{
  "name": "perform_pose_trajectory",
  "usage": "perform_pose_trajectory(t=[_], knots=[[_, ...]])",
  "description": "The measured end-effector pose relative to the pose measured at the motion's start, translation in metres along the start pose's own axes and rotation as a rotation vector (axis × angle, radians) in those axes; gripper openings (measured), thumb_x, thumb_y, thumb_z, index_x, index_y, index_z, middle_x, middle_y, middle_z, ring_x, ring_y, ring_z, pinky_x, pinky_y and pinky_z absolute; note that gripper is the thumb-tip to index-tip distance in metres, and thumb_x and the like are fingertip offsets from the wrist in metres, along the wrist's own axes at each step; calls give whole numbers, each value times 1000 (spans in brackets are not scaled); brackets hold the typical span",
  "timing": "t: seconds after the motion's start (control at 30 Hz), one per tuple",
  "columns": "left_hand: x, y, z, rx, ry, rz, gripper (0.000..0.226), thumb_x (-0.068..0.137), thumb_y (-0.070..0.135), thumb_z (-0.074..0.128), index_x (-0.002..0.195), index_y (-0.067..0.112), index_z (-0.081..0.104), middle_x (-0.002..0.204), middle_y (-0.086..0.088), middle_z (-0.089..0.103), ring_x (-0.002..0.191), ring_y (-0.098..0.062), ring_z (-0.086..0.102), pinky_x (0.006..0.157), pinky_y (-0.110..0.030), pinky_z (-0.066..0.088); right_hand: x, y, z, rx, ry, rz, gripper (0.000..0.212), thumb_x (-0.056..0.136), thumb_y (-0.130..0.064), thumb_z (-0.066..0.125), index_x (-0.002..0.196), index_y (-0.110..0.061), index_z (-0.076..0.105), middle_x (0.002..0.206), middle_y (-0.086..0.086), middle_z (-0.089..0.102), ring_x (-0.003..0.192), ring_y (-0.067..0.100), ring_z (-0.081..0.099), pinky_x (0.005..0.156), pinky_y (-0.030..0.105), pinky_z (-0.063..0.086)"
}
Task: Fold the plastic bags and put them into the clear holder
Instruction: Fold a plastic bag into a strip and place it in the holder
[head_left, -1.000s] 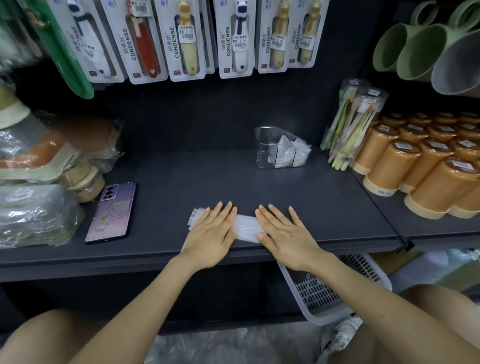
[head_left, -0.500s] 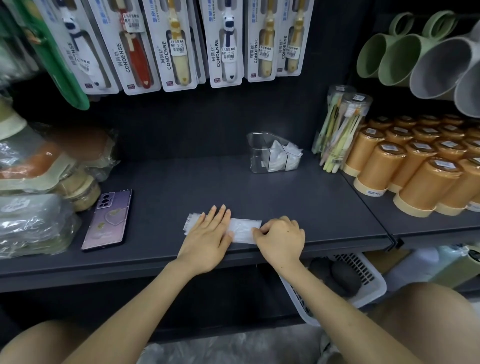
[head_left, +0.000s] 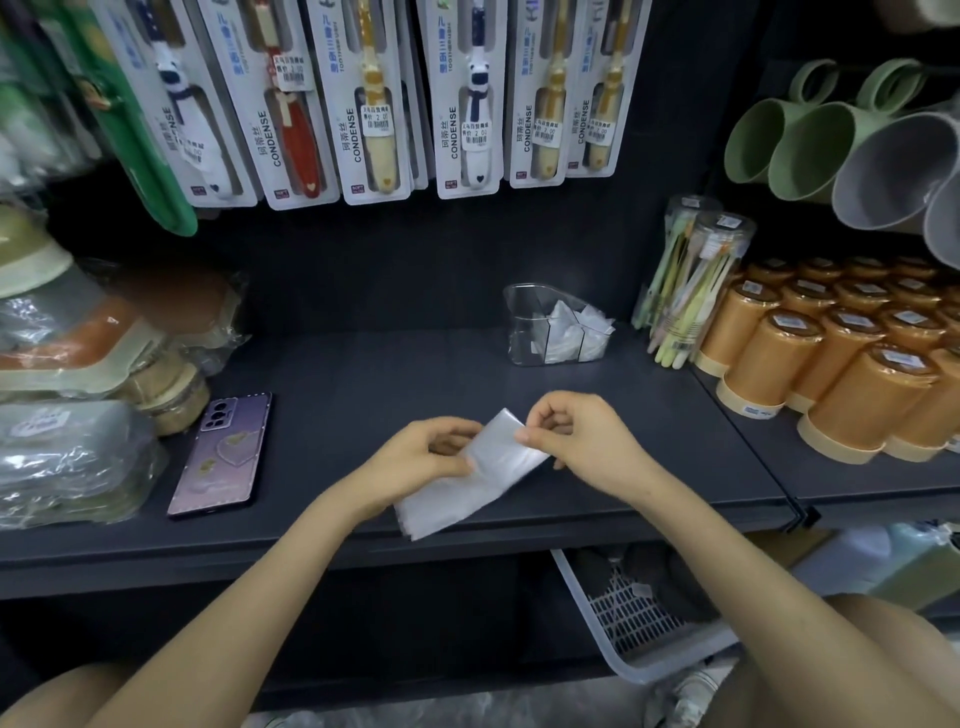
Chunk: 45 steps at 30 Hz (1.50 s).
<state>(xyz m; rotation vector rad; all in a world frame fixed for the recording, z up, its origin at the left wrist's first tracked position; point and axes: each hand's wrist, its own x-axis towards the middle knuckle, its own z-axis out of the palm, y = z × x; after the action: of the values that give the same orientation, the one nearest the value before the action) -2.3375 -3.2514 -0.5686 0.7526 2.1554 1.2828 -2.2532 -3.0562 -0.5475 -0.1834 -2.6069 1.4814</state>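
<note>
Dark shop shelf (head_left: 337, 405), toothbrush packs (head_left: 467, 104) hung above, orange cups (head_left: 831, 364) at rt: you hold one bag (head_left: 488, 475) just over the front edge. It is folded to a long strip and tilted, lower end trailing toward you. Your left hand (head_left: 415, 462) pinches it mid-strip, thumb on top, fingers curled under. Your right hand (head_left: 576, 441) nips the far upper corner betw. thumb & forefinger, other fingers tucked in. Holder (head_left: 524, 322) stands well apart at the back, w/ folded bags (head_left: 571, 332) in its rt compartments; the left one looks free. Phone (head_left: 223, 457) lies off to the left. Step in hand, by the look: folding, approx. halfway, w/ the strip made but not yet doubled short. Next move prob. calls for bringing the upper corner over onto the near end, pressing the crease flat, then reaching back to the holder.
</note>
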Motion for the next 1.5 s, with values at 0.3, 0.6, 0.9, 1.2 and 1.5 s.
perform_pose_trajectory(t=[0.3, 0.6, 0.9, 1.2, 1.5], knots=[[3, 9, 7, -291, 38, -39, 18, 84, -1, 67, 100, -9, 63, 92, -12, 71, 86, -24, 68, 81, -34, 55, 26, -29, -33, -19, -80, -19, 14, 88, -19, 69, 82, -7, 63, 60, 0, 58, 49, 5, 48, 48, 19, 44], [-2, 17, 34, -740, 242, -153, 14, 86, -4, 61, 100, -3, 65, 92, -14, 73, 78, -23, 71, 62, -30, 57, -9, 0, 16, 527, -29, 325, 26, 83, -23, 72, 101, -5, 69, 84, 11, 72, 67, 17, 62, 54, 26, 51], [-7, 17, 47, -793, 353, -227, 13, 87, 0, 63, 100, -3, 65, 85, -13, 73, 73, -22, 71, 58, -30, 56, -9, 1, 36, 569, 47, 335, 11, 87, -12, 67, 94, -5, 72, 80, 8, 73, 68, 15, 66, 52, 25, 46], [-19, 11, 30, -702, 226, -147, 19, 91, 5, 59, 109, 2, 65, 102, -15, 72, 95, -29, 70, 82, -39, 58, -8, 1, 33, 565, 32, 316, 7, 87, -2, 63, 91, 0, 68, 74, 6, 70, 62, 13, 63, 48, 22, 44], [-18, 20, 18, -811, 175, -71, 22, 86, 3, 58, 105, 6, 67, 99, -12, 72, 87, -23, 70, 71, -31, 57, -12, -10, 31, 684, 45, 195, 12, 89, 0, 61, 96, -7, 68, 79, 7, 69, 65, 16, 58, 46, 22, 41]])
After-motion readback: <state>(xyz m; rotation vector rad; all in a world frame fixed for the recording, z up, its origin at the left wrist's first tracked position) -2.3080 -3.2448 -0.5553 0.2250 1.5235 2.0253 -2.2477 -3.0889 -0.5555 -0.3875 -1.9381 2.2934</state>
